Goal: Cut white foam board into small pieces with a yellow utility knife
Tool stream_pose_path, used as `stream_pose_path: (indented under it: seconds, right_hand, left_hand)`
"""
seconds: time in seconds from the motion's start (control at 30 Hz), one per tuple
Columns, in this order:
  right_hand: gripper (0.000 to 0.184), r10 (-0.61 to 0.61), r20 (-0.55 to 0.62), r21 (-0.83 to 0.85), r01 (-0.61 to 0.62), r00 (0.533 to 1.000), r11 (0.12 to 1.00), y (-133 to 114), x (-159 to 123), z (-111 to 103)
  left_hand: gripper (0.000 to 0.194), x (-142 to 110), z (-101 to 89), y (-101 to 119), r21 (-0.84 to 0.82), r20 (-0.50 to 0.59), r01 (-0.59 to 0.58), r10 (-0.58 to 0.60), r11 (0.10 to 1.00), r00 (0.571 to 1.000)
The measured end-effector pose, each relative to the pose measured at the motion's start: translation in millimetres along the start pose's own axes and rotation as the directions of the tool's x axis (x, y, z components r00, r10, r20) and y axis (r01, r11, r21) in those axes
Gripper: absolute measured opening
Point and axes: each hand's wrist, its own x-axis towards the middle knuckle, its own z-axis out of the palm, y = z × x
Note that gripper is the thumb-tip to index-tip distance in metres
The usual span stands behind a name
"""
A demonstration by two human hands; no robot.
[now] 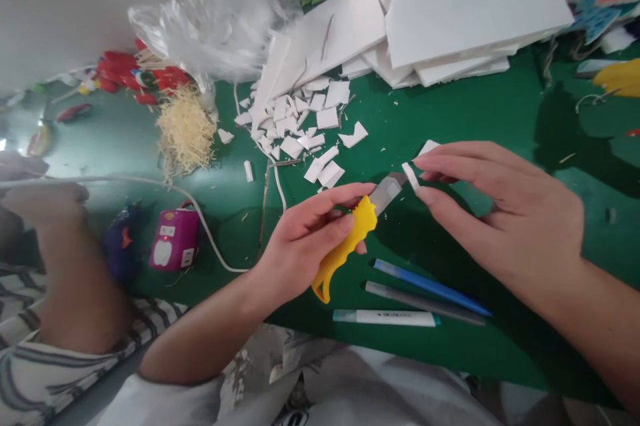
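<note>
My left hand [295,239] is closed around the yellow handle of a box cutter [347,249]. Its wide blade points up and to the right, with the tip close to a small white foam piece [411,178]. That piece is pinched between the thumb and fingers of my right hand [515,209], just above the green table. Whether blade and foam touch, I cannot tell. Another white bit shows behind my right fingertips. Below my hands lie a blue pen-like tool [433,287], a grey one [425,303] and a white marker [387,317].
Many foam scraps [300,123] are heaped beyond my left hand. White foam sheets [475,6] are stacked at the back, beside a clear plastic bag [215,26]. Straw-coloured shreds [186,129], a purple power adapter [175,239] with a cable, and another person's arm [75,266] are at left.
</note>
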Motion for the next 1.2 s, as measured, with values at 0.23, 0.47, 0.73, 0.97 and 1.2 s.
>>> stream_pose_path:
  seconds: [0.23,0.47,0.73,0.97,1.2]
  right_hand:
    - [0.016,-0.075,-0.022,-0.016,0.075,0.997,0.997,-4,-1,-1]
    - [0.013,-0.02,-0.066,-0.008,0.02,0.998,1.0,-8,-2,2]
    - [0.009,0.03,-0.075,-0.01,-0.031,0.997,0.999,-6,-2,2]
    - [0.014,0.04,-0.055,-0.006,-0.04,0.998,0.999,4,-1,-2]
    - [0.024,-0.167,0.173,0.047,0.161,0.971,0.986,11,-1,12]
  left_hand:
    - [0.026,3,3.8,-2,-0.242,0.023,0.077,-0.073,0.967,0.997]
    - [0.029,3,7.9,-3,-0.242,0.035,0.104,-0.098,0.965,0.995]
    - [0.038,2,4.3,-6,0.047,-0.007,0.013,-0.013,0.999,1.0]
    - [0.029,-5,-16.0,30,0.922,0.266,-0.364,0.466,0.133,0.844]
    - [0.037,-22,-8.7,53,0.826,0.542,-0.467,0.217,-0.316,0.812]
